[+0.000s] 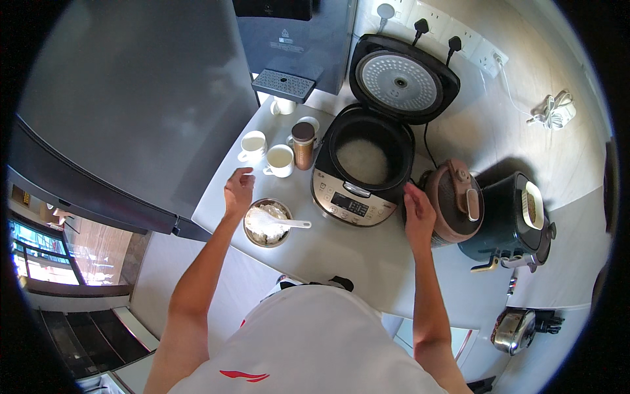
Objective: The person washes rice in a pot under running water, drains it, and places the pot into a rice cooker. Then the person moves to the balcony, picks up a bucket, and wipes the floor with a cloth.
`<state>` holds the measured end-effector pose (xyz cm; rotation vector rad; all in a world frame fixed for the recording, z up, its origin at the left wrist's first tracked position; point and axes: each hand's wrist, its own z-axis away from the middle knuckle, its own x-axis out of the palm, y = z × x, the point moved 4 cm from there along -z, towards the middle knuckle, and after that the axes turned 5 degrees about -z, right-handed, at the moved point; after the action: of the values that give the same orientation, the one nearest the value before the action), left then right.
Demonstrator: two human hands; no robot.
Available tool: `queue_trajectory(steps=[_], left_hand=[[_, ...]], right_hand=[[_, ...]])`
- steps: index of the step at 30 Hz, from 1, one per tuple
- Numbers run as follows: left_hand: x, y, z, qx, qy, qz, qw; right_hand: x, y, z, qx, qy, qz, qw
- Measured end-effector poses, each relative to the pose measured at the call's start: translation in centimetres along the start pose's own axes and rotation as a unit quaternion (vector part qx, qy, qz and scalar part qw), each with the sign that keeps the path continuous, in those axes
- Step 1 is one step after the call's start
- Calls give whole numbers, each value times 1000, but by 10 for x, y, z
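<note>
A rice cooker (pixel 362 192) stands on the counter with its lid (pixel 403 81) raised. At the bottom of its dark inner pot (pixel 339 140) lies a pale layer that looks like rice. My right hand (pixel 419 212) is at the cooker's right side, fingertips close to its rim; whether they touch cannot be made out. Over the counter's left part, my left hand (pixel 239 191) is empty with loosely bent fingers. Just beside that wrist is a metal bowl (pixel 252 240) of cooked rice (pixel 278 211). A white rice paddle (pixel 294 223) rests across the bowl, its handle pointing right.
White mugs (pixel 280 160) and a brown-lidded jar (pixel 303 147) stand behind the bowl. A pink-brown pot-like appliance (pixel 438 197) and a dark green appliance (pixel 492 236) occupy the right. Behind are a water dispenser (pixel 295 54) and wall sockets (pixel 433 22). A large grey refrigerator (pixel 133 98) borders the left.
</note>
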<state>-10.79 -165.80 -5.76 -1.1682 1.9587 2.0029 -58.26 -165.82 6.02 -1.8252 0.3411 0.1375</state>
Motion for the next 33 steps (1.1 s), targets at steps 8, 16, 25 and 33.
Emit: queue_trajectory(steps=[8,16,25,33], left_hand=[[-9,-96,-98,-71,-39,-148,986],[21,-97,-106,-219,-190,135,948],[30,-98,-87,-223,-200,217,929],[-31,-57,-68,-103,-116,95,983]], right_hand=[[-21,45,82,153,70,-169,971],[-18,57,124,240,-2,-171,956],[-5,59,112,254,-48,-136,956],[-6,74,119,236,-42,-115,964]])
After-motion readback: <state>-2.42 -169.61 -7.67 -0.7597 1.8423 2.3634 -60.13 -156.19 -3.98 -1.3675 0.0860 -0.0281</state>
